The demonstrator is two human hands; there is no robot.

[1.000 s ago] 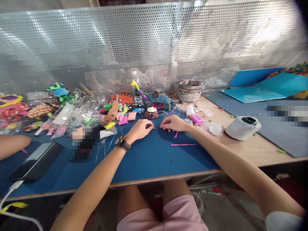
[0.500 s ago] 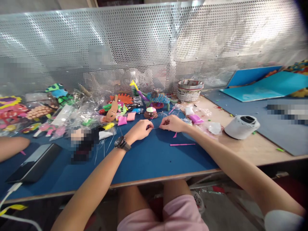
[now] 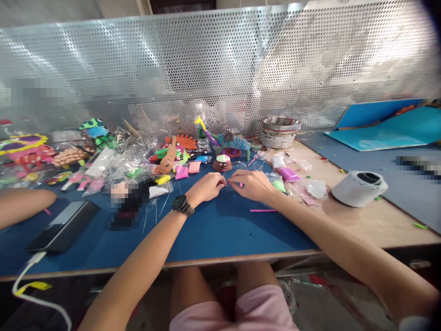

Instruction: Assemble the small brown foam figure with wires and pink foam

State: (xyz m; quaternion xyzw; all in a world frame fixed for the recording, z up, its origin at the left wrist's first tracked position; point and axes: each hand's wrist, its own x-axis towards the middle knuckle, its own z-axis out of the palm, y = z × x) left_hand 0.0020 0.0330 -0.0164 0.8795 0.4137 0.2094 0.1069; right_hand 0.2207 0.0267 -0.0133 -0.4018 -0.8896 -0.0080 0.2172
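My left hand, with a black watch on its wrist, is closed in a pinch just above the blue mat. What shows at its fingertips is a thin pale wire, hard to make out. My right hand faces it, fingertips nearly touching the left ones, fingers pinched together around the same spot. A small pink bit shows at the right fingers; whether it is held or lies behind them is unclear. Right behind the hands sits a brown clay figure with eyes and a pale top. A thin pink strip lies below my right hand.
Clay animals and plastic bags crowd the left and back, with a bottle among them. Loose wires lie left of my watch. A basket, clay packets and a white thread cone stand right. Another person's arm rests left.
My hands have come closer together, and the wire span between them is now barely visible. My right hand has turned more palm-down. The whole view has shifted slightly.
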